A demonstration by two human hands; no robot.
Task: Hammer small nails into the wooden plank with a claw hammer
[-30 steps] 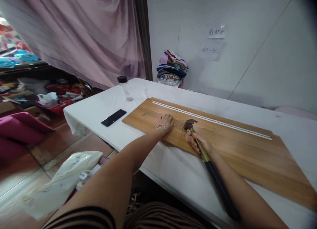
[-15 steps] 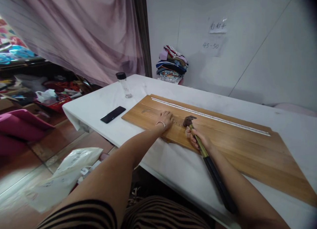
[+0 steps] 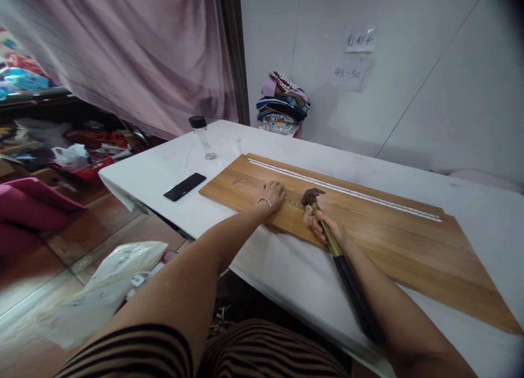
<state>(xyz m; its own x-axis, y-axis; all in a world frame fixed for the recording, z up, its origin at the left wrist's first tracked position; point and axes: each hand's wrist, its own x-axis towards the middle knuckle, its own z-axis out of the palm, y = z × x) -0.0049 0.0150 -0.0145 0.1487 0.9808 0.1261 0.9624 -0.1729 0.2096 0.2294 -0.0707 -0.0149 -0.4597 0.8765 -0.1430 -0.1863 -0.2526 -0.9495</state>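
Observation:
My right hand [image 3: 323, 228] is wrapped around the upper handle of a claw hammer [image 3: 336, 251], close below its head. The hammer's rusty head sits low over the wooden board [image 3: 380, 231], and its black grip runs back along my forearm. My left hand [image 3: 273, 195], with a bracelet at the wrist, rests palm down on the board, fingers spread. A short row of small nails [image 3: 291, 201] stands in the wood between my two hands. Left of my left hand lie a few loose nails [image 3: 239, 180].
A white strip with markings [image 3: 344, 189] lies along the board's far side. On the white table [image 3: 164, 165] are a black phone [image 3: 185, 186] and a clear bottle with a black lid [image 3: 203, 138]. Folded clothes [image 3: 283, 102] are stacked beyond, against the wall.
The view has shifted slightly. Both hands hold nearly the same places on the board, and the hammer head stays low over the wood near the nail row.

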